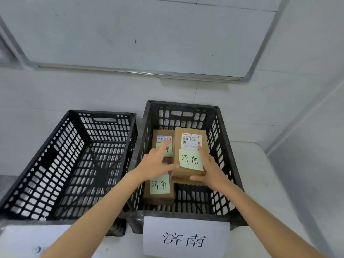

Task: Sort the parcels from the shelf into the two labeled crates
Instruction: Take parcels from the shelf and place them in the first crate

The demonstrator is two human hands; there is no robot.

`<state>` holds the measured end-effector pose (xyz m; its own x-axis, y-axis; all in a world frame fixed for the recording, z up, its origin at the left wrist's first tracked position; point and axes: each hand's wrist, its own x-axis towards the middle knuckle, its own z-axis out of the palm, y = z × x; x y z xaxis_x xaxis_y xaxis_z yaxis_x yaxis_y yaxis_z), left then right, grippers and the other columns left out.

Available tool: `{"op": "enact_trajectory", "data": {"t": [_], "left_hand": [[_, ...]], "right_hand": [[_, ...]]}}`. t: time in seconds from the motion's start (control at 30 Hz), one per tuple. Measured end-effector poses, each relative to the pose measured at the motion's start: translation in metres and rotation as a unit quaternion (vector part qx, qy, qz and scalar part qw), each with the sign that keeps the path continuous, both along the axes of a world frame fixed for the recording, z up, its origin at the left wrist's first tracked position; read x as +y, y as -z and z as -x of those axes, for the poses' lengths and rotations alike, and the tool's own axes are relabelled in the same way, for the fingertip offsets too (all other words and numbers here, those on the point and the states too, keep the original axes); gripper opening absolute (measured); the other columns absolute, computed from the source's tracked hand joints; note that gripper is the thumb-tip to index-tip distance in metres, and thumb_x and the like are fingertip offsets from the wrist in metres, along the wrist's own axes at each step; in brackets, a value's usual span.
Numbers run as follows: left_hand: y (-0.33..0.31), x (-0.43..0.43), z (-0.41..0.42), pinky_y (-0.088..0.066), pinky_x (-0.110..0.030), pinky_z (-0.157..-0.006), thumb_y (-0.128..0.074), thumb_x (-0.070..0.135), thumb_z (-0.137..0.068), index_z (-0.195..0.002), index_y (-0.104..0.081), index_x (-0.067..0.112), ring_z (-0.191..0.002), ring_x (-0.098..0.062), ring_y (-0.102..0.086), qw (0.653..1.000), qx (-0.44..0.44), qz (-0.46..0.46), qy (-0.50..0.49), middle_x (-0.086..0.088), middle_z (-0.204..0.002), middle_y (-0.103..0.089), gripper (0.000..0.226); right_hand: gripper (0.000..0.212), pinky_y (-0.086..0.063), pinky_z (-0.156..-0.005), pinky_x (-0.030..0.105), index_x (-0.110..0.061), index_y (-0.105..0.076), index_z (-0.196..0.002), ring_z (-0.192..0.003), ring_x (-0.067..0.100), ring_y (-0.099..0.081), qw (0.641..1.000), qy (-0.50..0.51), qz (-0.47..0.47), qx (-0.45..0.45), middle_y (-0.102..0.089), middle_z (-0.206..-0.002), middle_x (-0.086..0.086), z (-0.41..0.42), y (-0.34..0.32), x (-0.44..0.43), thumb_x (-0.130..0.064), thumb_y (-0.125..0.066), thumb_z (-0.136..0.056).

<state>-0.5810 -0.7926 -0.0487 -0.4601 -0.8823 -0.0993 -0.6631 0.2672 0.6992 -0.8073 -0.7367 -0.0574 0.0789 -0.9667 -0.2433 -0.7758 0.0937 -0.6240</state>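
1. The step in hand looks like the placing of a sorted parcel: both hands are down inside the right crate [220, 146], whose front paper label [186, 239] carries the same handwritten characters as the green note [190, 159] on the parcel [189, 131] between them.
2. The left hand [156, 162] is loose, not grasping. Its fingers lie straight and point away from the person, and its thumb touches the parcel's near-left corner.
3. The right hand [212, 170] brackets the near-right corner. Its thumb lies along the near edge and a straight forefinger runs up the right edge. The other fingers are hidden beside the box, so I cannot tell whether this hand clasps the parcel or only steadies it.
4. The parcel sits between the two hands, to the right of the left palm and just left of the right one, and appears to rest on a lower parcel [184, 180] that shows under the right thumb.
5. A far parcel [162, 135] lies under the left fingertips, and a near parcel [160, 196] with its own green note lies below the left wrist.
6. The left crate [104, 113] stands well off to the left of the left forearm, with no parcels showing in it.
7. The next move probably calls for letting go cleanly and lifting both hands straight up, so the stack stays square, before going back to the shelf, which is out of view.
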Motion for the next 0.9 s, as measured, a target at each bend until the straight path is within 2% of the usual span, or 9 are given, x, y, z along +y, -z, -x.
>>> {"op": "enact_trajectory", "data": {"t": [0.17,0.4,0.67,0.9], "left_hand": [[-0.002,-0.008,-0.009,-0.03,-0.053,-0.11,-0.053,0.063,-0.087,-0.148,-0.017,0.037,-0.134,-0.021,-0.036,1.0,0.014,-0.001,-0.018,0.006,-0.146,-0.044,0.075],[0.003,-0.011,-0.01,-0.029,-0.051,-0.111,-0.05,0.059,-0.091,-0.15,-0.019,0.031,-0.134,-0.022,-0.036,0.998,-0.022,0.061,-0.015,0.003,-0.147,-0.043,0.072],[0.011,-0.013,-0.007,-0.022,-0.046,-0.112,-0.048,0.057,-0.092,-0.15,-0.019,0.031,-0.136,-0.02,-0.034,0.997,-0.029,0.075,-0.007,0.004,-0.148,-0.042,0.07],[0.01,-0.014,-0.004,-0.021,-0.047,-0.112,-0.045,0.058,-0.093,-0.148,-0.023,0.031,-0.135,-0.019,-0.035,0.997,-0.026,0.068,-0.009,0.007,-0.147,-0.043,0.066]], "right_hand": [[0.123,-0.022,-0.12,0.043,-0.039,0.023,-0.149,-0.148,0.025,-0.016,0.998,-0.006,-0.048,0.029,-0.002,-0.162,0.006,0.005,0.023,-0.001,-0.03,-0.079,-0.081],[0.125,-0.018,-0.12,0.039,-0.034,0.024,-0.151,-0.148,0.026,-0.013,0.997,-0.012,-0.08,0.022,0.002,-0.161,0.008,0.007,0.038,-0.002,-0.029,-0.08,-0.081],[0.124,-0.021,-0.121,0.045,-0.031,0.028,-0.149,-0.148,0.028,-0.013,0.995,-0.026,-0.081,0.047,0.004,-0.162,0.009,0.015,0.037,0.013,-0.026,-0.078,-0.083],[0.124,-0.018,-0.121,0.045,-0.029,0.031,-0.149,-0.147,0.031,-0.012,0.985,-0.031,-0.155,0.064,0.005,-0.161,0.014,0.014,0.046,0.013,-0.031,-0.076,-0.085]]}}
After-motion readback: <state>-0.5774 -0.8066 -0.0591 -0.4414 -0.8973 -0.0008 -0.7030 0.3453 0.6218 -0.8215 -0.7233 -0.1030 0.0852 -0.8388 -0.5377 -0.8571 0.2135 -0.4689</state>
